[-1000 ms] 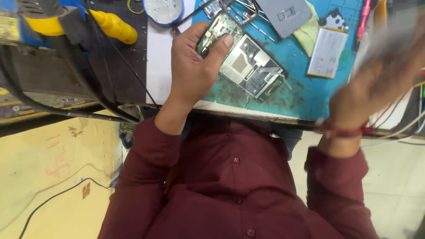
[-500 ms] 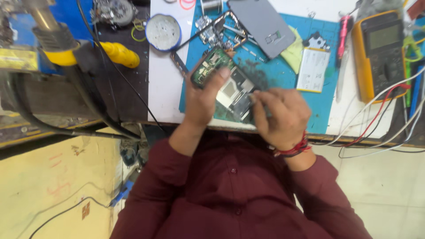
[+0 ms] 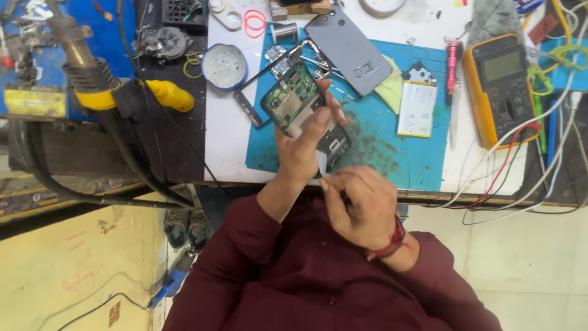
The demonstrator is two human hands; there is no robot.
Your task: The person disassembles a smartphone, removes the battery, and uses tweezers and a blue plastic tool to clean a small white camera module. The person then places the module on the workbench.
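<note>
Nearby, multimeter (image 3: 501, 86) and battery (image 3: 416, 109) flank left hand (image 3: 301, 153) gripping opened phone (image 3: 304, 113)

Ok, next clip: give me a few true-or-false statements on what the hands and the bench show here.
1. The left hand holds the opened black phone with its green circuit board above the blue work mat. True.
2. The right hand is empty. False: its grip pinches a small thin tool at the phone.
3. The yellow multimeter lies on the mat. False: it lies right of it.
4. The grey phone back cover lies beyond the phone. True.
</note>
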